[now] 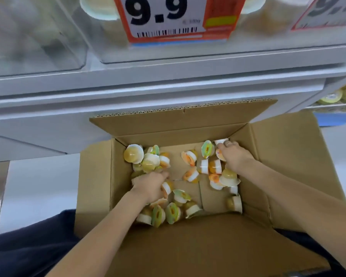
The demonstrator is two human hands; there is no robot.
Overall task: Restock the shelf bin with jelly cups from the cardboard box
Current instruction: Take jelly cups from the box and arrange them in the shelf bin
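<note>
An open cardboard box [100, 176] sits in front of me with several jelly cups [190, 174] scattered over its bottom, yellow and orange with white rims. My left hand [148, 185] is down in the box's left side, fingers curled around cups there. My right hand [233, 156] reaches into the far right corner and grips jelly cups [220, 153] under its fingers. Above, a clear shelf bin [112, 54] carries a 9.9 price tag [168, 17].
White shelf edges [148, 80] run across above the box. Another clear bin [38, 37] stands to the left. At the right, a lower shelf holds yellow-lidded cups [340, 95]. The box's flaps stand open on all sides. Dark clothing shows at the bottom left.
</note>
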